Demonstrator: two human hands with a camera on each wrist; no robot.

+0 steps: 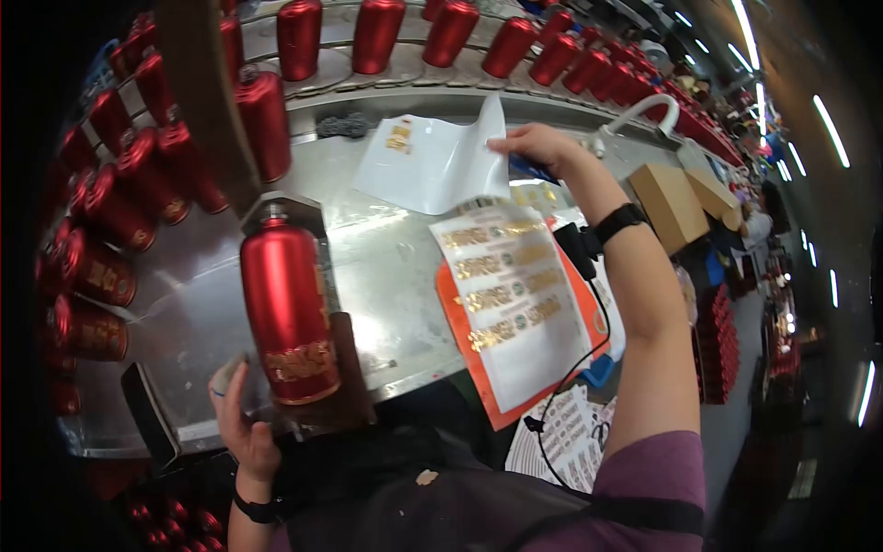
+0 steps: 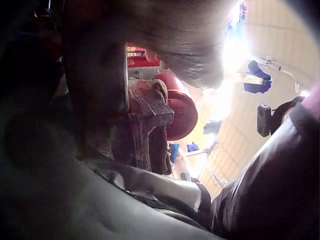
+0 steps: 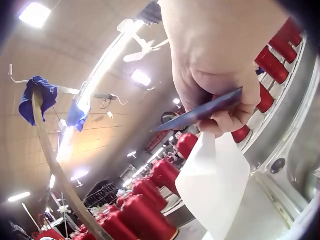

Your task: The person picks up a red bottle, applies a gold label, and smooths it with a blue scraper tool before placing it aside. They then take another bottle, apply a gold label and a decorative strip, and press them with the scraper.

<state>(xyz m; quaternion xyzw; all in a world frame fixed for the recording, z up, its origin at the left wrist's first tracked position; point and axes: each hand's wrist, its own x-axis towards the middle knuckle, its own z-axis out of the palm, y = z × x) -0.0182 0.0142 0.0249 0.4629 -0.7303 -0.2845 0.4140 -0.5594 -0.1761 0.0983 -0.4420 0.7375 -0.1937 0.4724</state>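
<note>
A red metallic bottle (image 1: 287, 304) with a gold pattern near its base lies in a brown padded holder (image 1: 354, 368); its round base (image 2: 181, 115) shows in the left wrist view. Beside that base end is my left hand (image 1: 241, 428), fingers loosely extended and holding nothing. My right hand (image 1: 543, 147) pinches the edge of a white sheet (image 1: 432, 166), which is bent up on that side and carries a small gold piece. In the right wrist view, the right hand (image 3: 220, 75) also holds a flat blue blade (image 3: 200, 112) above the white sheet (image 3: 212, 185).
Sheets of gold labels (image 1: 515, 285) lie on an orange folder (image 1: 455, 317) at the metal table's (image 1: 395, 322) right. Red bottles stand along a conveyor (image 1: 414, 69) at the back and crowd the left. A cardboard box (image 1: 669, 207) and a curved white pipe (image 1: 644, 106) are at the right.
</note>
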